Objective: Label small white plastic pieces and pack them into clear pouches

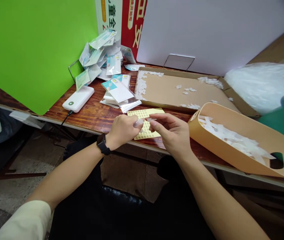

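Note:
My left hand point(123, 131), with a black watch at the wrist, is closed around a small translucent white piece point(138, 122) whose kind I cannot make out. Close to it, my right hand point(174, 133) pinches another small whitish piece point(152, 119) between thumb and fingertips. Both hands hover over a pale yellow sheet point(155, 134) printed with rows of small round dots, at the table's front edge. Beyond the sheet lies a small stack of flat packets point(118, 90) with white and teal cards in clear plastic.
A shallow cardboard tray point(167, 85) holds scattered white pieces. The tan bin point(214, 146) at the right contains whitish strips. Heaped packets point(101, 55) and a white power bank point(78, 99) with a cable are at the left. Green point(39, 50) and white point(207, 30) panels stand behind.

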Demonstrator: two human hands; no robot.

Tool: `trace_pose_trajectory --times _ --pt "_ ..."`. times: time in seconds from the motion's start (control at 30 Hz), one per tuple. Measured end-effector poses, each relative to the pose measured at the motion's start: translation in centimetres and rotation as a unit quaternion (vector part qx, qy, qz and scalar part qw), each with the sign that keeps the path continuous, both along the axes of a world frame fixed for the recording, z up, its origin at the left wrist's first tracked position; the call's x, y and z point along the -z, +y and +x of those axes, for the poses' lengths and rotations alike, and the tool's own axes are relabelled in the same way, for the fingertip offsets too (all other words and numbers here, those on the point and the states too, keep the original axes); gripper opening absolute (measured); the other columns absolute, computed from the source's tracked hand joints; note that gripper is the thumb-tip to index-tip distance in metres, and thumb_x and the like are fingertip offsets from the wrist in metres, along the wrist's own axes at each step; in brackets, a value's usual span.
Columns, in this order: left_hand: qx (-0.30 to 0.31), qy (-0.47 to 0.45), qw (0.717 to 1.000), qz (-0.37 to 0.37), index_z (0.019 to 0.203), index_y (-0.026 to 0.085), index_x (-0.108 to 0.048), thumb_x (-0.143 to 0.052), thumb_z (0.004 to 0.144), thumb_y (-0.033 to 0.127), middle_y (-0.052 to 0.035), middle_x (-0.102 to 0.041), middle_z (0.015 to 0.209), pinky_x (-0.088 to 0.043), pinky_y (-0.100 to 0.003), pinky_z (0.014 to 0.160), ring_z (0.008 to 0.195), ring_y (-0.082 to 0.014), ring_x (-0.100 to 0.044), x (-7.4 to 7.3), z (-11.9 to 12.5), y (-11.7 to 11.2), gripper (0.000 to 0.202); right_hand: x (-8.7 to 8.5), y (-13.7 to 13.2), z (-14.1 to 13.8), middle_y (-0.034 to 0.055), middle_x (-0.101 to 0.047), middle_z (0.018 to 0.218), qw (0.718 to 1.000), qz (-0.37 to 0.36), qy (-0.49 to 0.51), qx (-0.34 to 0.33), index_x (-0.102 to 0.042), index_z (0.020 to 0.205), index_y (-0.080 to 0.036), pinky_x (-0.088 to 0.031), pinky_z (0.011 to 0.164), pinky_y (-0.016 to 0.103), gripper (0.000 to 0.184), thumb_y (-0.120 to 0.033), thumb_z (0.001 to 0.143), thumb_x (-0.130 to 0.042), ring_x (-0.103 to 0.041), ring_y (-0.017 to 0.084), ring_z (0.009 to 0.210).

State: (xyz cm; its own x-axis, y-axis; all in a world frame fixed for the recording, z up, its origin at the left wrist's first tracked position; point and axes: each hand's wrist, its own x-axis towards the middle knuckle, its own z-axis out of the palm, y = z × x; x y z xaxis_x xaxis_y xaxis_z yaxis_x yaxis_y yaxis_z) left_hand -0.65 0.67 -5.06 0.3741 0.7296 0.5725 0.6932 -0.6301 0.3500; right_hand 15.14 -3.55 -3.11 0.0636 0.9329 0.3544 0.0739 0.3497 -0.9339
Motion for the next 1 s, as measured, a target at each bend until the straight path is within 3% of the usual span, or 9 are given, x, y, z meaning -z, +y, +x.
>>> trace_pose_trajectory --times 0.17,0.3,0.5,0.67,0.8,0.9,0.97,1.0 --pt "0.016 0.071 0.997 0.013 0.054 0.016 -0.051 -0.046 0.083 0.033 -0.0048 -0.055 0.049 -0.019 -0.028 0.047 0.045 -0.0139 -0.047 0.0 0.0 -0.2 0.034 -0.1 0.4 -0.2 0.0019 -0.065 0.076 0.998 0.033 -0.019 -0.059 -0.070 0.070 -0.021 -0.049 0.068 0.030 0.013 -0.031 0.072 -0.078 -0.059 0.016 0.072" --pt "0.028 0.131 0.991 0.019 0.060 0.016 -0.057 -0.047 0.081 0.030 -0.0068 -0.061 0.054 -0.022 -0.027 0.047 0.049 -0.0175 -0.055 -0.2 -0.3 -0.4 0.027 0.1 0.3 0.2 0.0020 -0.062 0.075 0.993 0.027 -0.044 -0.104 -0.069 0.067 -0.020 -0.046 0.067 0.030 0.015 -0.032 0.073 -0.077 -0.057 0.016 0.071" --pt "0.031 0.166 0.985 0.027 0.063 0.014 -0.060 -0.049 0.077 0.025 -0.0078 -0.061 0.053 -0.028 -0.027 0.046 0.048 -0.0196 -0.057 -0.1 -0.3 -1.7 0.021 1.1 -0.9 0.0 0.0014 -0.063 0.071 0.992 -0.022 -0.022 -0.121 -0.067 0.065 -0.020 -0.046 0.063 0.029 0.016 -0.030 0.073 -0.076 -0.057 0.015 0.066" --pt "0.033 0.157 0.987 -0.008 0.069 0.014 -0.063 -0.049 0.077 0.024 -0.0086 -0.063 0.058 -0.029 -0.029 0.047 0.053 -0.0225 -0.060 -0.2 0.1 -2.4 0.019 1.4 -1.5 -0.2 0.0010 -0.065 0.070 0.995 -0.040 -0.015 -0.096 -0.070 0.068 -0.021 -0.047 0.064 0.030 0.014 -0.032 0.071 -0.078 -0.058 0.015 0.066" --pt "0.013 0.103 0.992 -0.074 0.073 0.013 -0.062 -0.047 0.084 0.030 -0.0098 -0.064 0.064 -0.032 -0.028 0.052 0.060 -0.0209 -0.060 -0.5 0.4 -1.7 0.025 1.4 -0.5 0.9 0.0015 -0.066 0.074 0.997 -0.011 -0.055 -0.058 -0.071 0.074 -0.022 -0.046 0.064 0.029 0.015 -0.036 0.079 -0.069 -0.058 0.015 0.066" --pt "-0.002 -0.011 0.989 -0.147 0.069 0.014 -0.055 -0.045 0.088 0.036 -0.0069 -0.060 0.063 -0.033 -0.027 0.054 0.060 -0.0163 -0.055 -0.6 0.4 -0.3 0.031 1.9 1.3 2.9 0.0030 -0.064 0.074 0.990 -0.006 -0.141 0.005 -0.071 0.080 -0.020 -0.044 0.061 0.029 0.027 -0.040 0.089 -0.054 -0.055 0.015 0.065" --pt "0.028 -0.135 0.965 -0.223 0.066 0.016 -0.049 -0.045 0.089 0.041 -0.0033 -0.056 0.060 -0.034 -0.024 0.053 0.055 -0.0123 -0.052 -0.6 0.4 0.8 0.035 2.4 2.5 4.2 0.0041 -0.063 0.079 0.972 -0.006 -0.231 0.050 -0.070 0.084 -0.019 -0.043 0.062 0.030 0.021 -0.035 0.086 -0.056 -0.054 0.016 0.067" --pt "0.056 -0.202 0.939 -0.272 0.067 0.016 -0.047 -0.045 0.090 0.043 -0.0014 -0.054 0.059 -0.034 -0.023 0.051 0.052 -0.0104 -0.050 -0.5 0.5 1.2 0.036 2.7 3.0 4.6 0.0045 -0.063 0.082 0.959 -0.008 -0.279 0.054 -0.070 0.084 -0.018 -0.043 0.063 0.031 0.017 -0.031 0.083 -0.059 -0.054 0.016 0.067"
